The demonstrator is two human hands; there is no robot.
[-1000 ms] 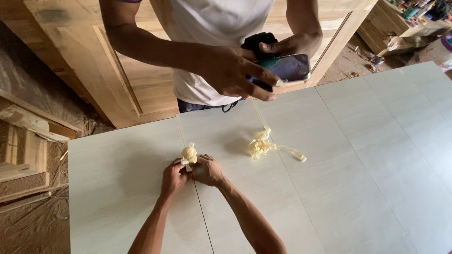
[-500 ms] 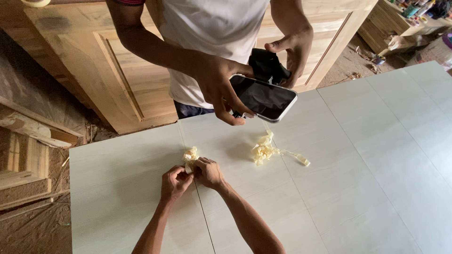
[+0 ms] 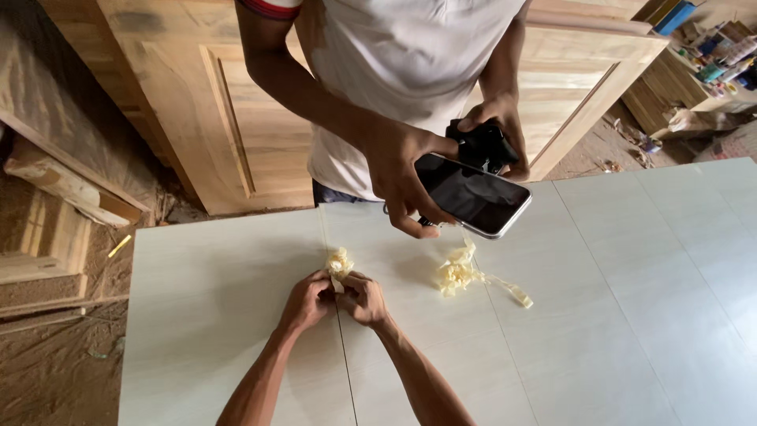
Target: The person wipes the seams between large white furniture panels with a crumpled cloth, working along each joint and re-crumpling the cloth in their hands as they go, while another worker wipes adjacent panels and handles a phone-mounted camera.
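Both hands, the left hand (image 3: pixel 306 300) and right hand (image 3: pixel 363 298), pinch together on a pale crumpled strip (image 3: pixel 340 263) at the desk (image 3: pixel 599 331) seam, which looks light, soft and easily torn, best held near its base.

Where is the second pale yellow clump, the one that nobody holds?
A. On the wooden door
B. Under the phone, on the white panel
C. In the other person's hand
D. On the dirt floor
B: the loose clump lies on the white panel, just below the phone that the other person holds.
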